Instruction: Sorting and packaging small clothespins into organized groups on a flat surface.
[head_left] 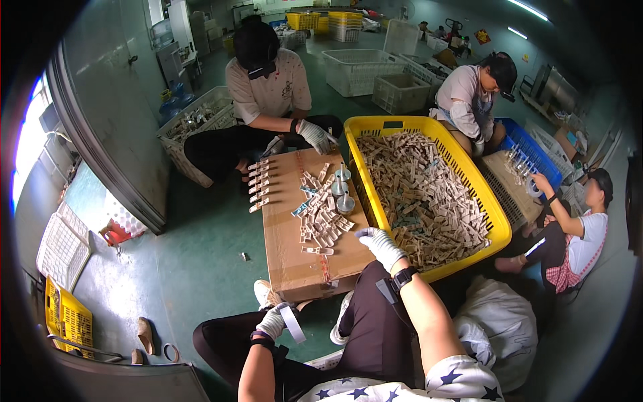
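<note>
My left hand [273,323], in a whitish work glove, is closed on a roll of white tape [292,324] beside the carton's near edge. My right hand [382,246], gloved too, hovers at the carton's right edge by the yellow crate; its fingers point left and nothing shows in them. On the brown carton [284,231] lies a loose pile of small beige clip-like pieces [323,218], a few with blue-green parts. One separate piece [317,250] lies near the front. Several more line the left edge in a row [259,185]. Metal cylinders [343,187] stand beside the pile.
A yellow crate [499,236] full of similar pieces stands right of the carton. Across it, a person [271,100] with gloved hands sits working. Two more people [479,100] sit at the right by a blue crate [546,161]. A white sack [499,328] lies near my right arm.
</note>
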Motion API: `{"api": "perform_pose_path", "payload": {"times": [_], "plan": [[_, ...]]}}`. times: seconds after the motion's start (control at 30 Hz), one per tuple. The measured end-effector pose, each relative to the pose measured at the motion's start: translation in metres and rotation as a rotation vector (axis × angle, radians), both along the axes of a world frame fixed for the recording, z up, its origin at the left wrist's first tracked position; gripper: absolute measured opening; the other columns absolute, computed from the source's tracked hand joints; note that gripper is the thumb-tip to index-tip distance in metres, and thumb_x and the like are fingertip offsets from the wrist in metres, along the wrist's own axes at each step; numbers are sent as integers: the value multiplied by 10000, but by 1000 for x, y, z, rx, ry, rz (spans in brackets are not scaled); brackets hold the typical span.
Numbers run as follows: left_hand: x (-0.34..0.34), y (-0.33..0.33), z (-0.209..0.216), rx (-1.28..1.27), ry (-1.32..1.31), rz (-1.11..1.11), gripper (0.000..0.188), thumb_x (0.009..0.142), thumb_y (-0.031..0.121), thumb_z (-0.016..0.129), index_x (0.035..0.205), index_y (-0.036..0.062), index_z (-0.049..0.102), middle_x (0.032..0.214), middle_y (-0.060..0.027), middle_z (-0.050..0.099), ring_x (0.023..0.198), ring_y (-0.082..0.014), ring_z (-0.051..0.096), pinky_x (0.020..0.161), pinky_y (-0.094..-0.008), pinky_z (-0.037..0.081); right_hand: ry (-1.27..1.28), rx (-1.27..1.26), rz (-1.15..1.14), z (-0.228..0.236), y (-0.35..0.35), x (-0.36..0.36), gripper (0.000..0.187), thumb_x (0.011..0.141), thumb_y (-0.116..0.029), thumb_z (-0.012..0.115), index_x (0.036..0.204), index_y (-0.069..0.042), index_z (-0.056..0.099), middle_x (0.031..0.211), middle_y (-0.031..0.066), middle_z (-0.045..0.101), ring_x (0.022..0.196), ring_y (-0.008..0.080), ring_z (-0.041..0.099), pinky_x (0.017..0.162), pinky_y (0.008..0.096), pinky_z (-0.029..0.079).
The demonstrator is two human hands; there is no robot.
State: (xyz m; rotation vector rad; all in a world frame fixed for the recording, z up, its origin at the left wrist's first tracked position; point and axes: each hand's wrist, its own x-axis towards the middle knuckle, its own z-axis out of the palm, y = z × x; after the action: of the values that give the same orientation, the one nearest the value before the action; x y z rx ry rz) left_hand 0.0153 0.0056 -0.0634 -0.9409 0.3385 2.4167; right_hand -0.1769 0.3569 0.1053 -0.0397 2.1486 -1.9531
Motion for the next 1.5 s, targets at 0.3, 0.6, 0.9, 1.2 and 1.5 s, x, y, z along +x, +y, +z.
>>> {"api": "perform_pose_path", "payload": {"times": [0.3, 0.6, 0.9, 1.2, 1.5], "plan": [[4, 5, 14, -188, 78, -50, 119, 854, 165, 587, 875, 64, 528, 700, -56, 538, 628, -225, 532, 677, -410, 452, -11, -19, -57, 3, -1, 1, 135, 874, -97, 621, 1002, -101, 661, 879, -39, 624, 807, 83, 552, 750, 241, 455], [5, 0, 7, -164, 23, -35, 247, 873, 193, 567, 1038, 12, 531, 797, -109, 566, 709, -274, 554, 780, -465, 460, 3, 1, -36, -11, 2, -4, 141, 871, -126, 632, 1004, -81, 647, 886, -15, 627, 811, 103, 565, 751, 246, 466], [2, 1, 1, 7, 42, 4, 104, 850, 117, 584, 880, 26, 546, 765, -76, 533, 701, -235, 529, 712, -393, 457, 33, 12, -11, -11, 8, -6, 150, 866, -127, 621, 1001, -72, 654, 888, -13, 638, 814, 108, 571, 765, 258, 466], [5, -3, 6, -131, 90, -42, 151, 854, 140, 579, 938, 17, 557, 806, -87, 554, 727, -245, 541, 768, -408, 457, -13, -6, -37, -7, 1, -5, 133, 865, -133, 624, 982, -84, 665, 829, -40, 621, 744, 82, 533, 700, 239, 446], [5, -1, 10, -111, 68, -53, 128, 857, 159, 584, 906, 43, 559, 787, -72, 559, 716, -236, 544, 733, -391, 459, -60, -37, -46, -6, 2, -7, 117, 864, -138, 625, 961, -97, 675, 758, -58, 587, 668, 67, 491, 620, 228, 416]]}}
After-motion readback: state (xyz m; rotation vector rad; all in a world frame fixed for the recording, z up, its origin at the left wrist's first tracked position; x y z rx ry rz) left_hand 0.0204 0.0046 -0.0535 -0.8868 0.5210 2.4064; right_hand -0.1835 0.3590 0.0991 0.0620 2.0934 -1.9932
